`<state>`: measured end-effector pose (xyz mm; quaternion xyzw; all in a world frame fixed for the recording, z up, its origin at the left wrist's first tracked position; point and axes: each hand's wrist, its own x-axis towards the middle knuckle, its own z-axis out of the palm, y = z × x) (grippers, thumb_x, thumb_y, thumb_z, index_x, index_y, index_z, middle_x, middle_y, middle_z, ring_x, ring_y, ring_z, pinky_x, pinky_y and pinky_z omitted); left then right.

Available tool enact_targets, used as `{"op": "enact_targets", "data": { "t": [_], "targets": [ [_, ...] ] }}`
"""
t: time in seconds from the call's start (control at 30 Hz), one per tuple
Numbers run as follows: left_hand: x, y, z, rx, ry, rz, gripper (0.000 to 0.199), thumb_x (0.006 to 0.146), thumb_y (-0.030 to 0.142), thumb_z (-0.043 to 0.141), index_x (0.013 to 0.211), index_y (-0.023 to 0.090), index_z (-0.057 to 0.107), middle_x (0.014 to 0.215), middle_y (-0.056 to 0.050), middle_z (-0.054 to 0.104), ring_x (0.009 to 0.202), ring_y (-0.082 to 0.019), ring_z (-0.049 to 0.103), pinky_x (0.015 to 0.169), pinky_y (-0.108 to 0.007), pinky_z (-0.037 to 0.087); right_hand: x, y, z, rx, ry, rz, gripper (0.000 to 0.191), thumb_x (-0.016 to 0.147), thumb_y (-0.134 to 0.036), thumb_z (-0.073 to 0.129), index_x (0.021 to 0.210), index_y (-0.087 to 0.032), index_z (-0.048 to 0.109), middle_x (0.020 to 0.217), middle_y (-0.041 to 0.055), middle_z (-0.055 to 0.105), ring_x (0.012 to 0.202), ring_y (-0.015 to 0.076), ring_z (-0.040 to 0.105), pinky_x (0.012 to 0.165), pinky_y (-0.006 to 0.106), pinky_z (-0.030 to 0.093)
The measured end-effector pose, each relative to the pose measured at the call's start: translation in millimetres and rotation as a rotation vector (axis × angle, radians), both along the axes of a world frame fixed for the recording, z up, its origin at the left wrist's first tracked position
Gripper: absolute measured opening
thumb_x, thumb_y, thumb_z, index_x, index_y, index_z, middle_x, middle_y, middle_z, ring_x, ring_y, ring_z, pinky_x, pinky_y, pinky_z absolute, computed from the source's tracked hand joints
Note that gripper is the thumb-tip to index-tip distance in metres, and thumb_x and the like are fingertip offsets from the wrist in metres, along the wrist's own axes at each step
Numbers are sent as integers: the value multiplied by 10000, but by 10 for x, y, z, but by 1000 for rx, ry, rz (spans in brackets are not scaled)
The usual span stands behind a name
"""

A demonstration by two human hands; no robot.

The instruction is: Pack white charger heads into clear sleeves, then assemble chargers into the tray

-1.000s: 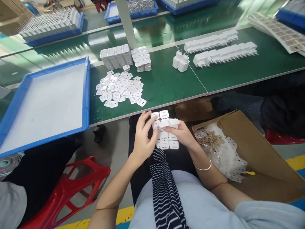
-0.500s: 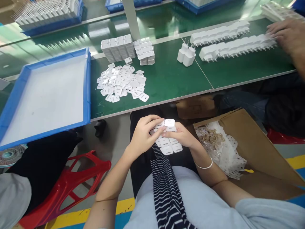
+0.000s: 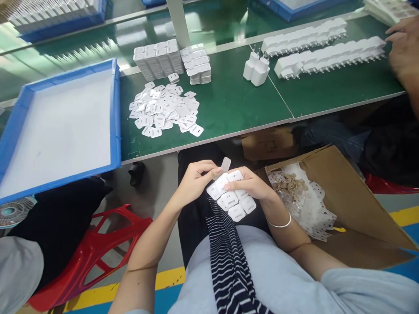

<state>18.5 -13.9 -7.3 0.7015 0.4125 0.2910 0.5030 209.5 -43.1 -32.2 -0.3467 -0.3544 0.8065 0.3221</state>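
Observation:
Over my lap, my right hand [image 3: 247,183] grips a stack of joined white face plates [image 3: 229,199], thumb across the top. The plates are rounded squares, some with a small slot and some with dark print. My left hand [image 3: 199,176] is closed in a pinch at the upper left of the stack. A single white face plate [image 3: 225,164] stands up tilted by its fingertips. Whether that plate is still joined to the others is hidden by the fingers. On the green table lies a loose pile of similar plates [image 3: 166,109].
Behind the pile stand stacks of joined plates [image 3: 157,59]. A blue-rimmed tray [image 3: 116,113] is at left. White plug adapters [image 3: 260,72] stand mid-table, with rows of adapters [image 3: 327,56] near another person's hand [image 3: 406,52]. A cardboard box [image 3: 353,200] with scraps sits at my right.
My left hand has shifted slightly left and up off the stack's face, and one plate now stands up at its fingertips. The stack has turned and tilted in my right hand.

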Motion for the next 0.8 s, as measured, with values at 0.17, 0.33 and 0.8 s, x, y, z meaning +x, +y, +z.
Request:
{"op": "enact_targets", "data": {
  "t": [0.17, 0.33, 0.8],
  "targets": [
    [-84, 34, 76, 404, 233, 123, 288, 961, 274, 520, 731, 173, 660, 697, -21, 610, 667, -131, 555, 637, -272, 417, 10, -23, -4, -111, 92, -22, 176, 599, -173, 826, 730, -90, 745, 654, 39, 739, 502, 120, 654, 465, 183, 514],
    [-542, 472, 159, 812, 386, 474, 260, 972, 281, 510, 815, 203, 702, 736, -33, 614, 748, -165, 577, 710, -317, 414, 66, -76, -10, -138, 153, 35, 174, 565, -176, 832, 688, -84, 748, 602, 45, 730, 453, 133, 647, 393, 172, 490],
    [-660, 1224, 229, 742, 304, 405, 377, 865, 446, 685, 1184, 252, 629, 1397, 16, 530, 1401, -266, 373, 1193, -500, 284, 105, -40, 16, 118, 55, 160, 144, 721, -218, 803, 732, -95, 729, 613, 13, 703, 478, 91, 623, 429, 144, 479]
  ]
}}
